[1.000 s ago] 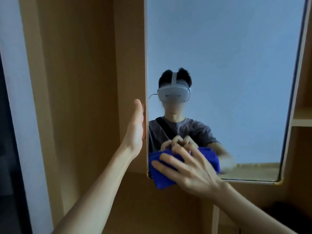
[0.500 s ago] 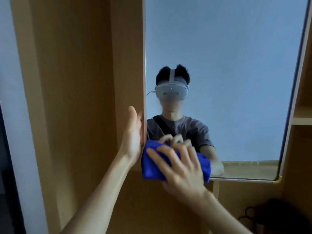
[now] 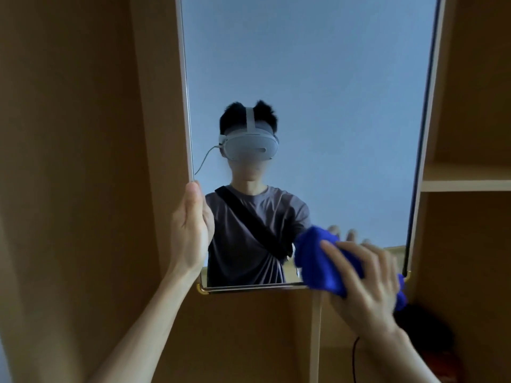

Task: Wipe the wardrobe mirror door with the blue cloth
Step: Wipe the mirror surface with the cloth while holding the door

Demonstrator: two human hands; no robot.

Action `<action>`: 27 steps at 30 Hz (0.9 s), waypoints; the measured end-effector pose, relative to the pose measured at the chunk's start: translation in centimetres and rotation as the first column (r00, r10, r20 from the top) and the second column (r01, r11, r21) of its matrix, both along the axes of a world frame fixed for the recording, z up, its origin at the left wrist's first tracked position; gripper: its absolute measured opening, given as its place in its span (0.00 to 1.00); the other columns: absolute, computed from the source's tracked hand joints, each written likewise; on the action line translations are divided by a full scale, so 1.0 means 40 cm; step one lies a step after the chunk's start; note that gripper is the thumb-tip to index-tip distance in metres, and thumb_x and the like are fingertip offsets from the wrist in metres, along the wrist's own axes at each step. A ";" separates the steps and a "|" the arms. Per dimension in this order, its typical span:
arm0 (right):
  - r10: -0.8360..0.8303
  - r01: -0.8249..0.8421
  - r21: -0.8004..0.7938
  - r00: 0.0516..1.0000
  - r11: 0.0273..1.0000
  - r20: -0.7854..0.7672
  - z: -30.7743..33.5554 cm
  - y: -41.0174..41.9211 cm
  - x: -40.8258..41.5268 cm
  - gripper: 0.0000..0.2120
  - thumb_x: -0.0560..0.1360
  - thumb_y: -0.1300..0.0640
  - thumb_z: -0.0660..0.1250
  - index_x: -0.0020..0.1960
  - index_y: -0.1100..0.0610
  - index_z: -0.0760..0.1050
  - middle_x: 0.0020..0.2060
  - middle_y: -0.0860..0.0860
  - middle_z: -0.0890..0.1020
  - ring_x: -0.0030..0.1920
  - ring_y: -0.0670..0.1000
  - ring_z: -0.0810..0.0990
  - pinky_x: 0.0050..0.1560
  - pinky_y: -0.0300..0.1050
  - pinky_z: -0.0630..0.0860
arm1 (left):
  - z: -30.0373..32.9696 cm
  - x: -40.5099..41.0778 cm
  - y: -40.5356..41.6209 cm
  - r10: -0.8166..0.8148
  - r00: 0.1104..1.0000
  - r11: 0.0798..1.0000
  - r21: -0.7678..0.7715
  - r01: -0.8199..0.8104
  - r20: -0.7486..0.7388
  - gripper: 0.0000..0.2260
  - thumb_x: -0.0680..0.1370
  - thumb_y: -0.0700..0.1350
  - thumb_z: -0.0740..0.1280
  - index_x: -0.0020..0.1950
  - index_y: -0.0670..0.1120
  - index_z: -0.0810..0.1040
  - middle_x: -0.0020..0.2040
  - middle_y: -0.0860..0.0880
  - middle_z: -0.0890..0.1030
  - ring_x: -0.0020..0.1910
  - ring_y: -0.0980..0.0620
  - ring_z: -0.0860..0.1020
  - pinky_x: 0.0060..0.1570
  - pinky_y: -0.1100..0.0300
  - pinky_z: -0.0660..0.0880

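The wardrobe mirror door (image 3: pixel 331 78) fills the middle of the head view, framed in pale wood with brass corner caps at its lower edge. My left hand (image 3: pixel 192 233) grips the mirror's left edge near the bottom. My right hand (image 3: pixel 365 275) presses the bunched blue cloth (image 3: pixel 318 264) against the glass at the lower right corner. The hand is motion-blurred. Part of the cloth is hidden under my fingers. The mirror reflects a person in a headset and grey shirt.
Brown wardrobe panels (image 3: pixel 83 161) stand to the left of the mirror. A shelf (image 3: pixel 467 178) sits at the right, just beyond the mirror frame. A dark object with a thin cable (image 3: pixel 423 330) lies low at the right, below the cloth.
My right hand has swept the blue cloth along the bottom of the mirror from the lower left corner to the lower right. My left hand stays on the left edge.
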State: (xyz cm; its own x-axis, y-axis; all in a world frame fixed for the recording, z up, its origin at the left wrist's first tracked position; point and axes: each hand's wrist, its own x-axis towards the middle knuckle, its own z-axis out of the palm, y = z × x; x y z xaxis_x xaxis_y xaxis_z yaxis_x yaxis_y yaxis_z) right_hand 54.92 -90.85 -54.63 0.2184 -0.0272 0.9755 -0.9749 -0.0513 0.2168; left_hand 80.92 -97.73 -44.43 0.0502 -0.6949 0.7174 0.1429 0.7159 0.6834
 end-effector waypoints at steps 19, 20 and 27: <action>0.124 -0.111 0.090 0.980 0.990 -0.155 0.043 -0.038 0.191 0.21 0.77 0.61 0.66 0.68 0.50 0.79 0.58 0.54 0.83 0.52 0.62 0.81 0.50 0.57 0.74 | -0.041 -0.011 0.004 0.293 0.955 0.955 -0.070 -0.289 0.040 0.23 0.86 0.55 0.50 0.36 0.44 0.64 0.29 0.51 0.68 0.30 0.59 0.67 0.37 0.62 0.66; 0.104 -0.100 0.035 0.988 0.994 -0.114 0.072 -0.034 0.151 0.23 0.75 0.62 0.67 0.69 0.50 0.79 0.58 0.55 0.83 0.51 0.63 0.81 0.49 0.57 0.74 | -0.044 -0.009 0.001 0.287 0.957 0.957 -0.053 -0.285 0.044 0.24 0.86 0.57 0.50 0.36 0.44 0.65 0.29 0.50 0.69 0.31 0.57 0.69 0.39 0.60 0.67; 0.074 0.055 -0.239 0.864 0.969 0.498 0.442 -0.030 -0.001 0.24 0.74 0.52 0.68 0.70 0.53 0.76 0.60 0.58 0.78 0.55 0.62 0.76 0.54 0.56 0.71 | -0.032 -0.013 0.018 0.134 0.991 0.991 0.024 -0.134 -0.002 0.23 0.80 0.66 0.52 0.31 0.55 0.69 0.24 0.52 0.66 0.23 0.49 0.66 0.24 0.64 0.62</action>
State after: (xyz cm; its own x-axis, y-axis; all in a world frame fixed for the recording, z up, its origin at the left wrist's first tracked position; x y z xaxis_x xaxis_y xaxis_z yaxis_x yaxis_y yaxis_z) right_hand 54.90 -92.05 -36.94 -0.3009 0.2184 0.9283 -0.9536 -0.0706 -0.2926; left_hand 80.42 -97.03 -45.70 0.1465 -0.6982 0.7008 0.0489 0.7127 0.6998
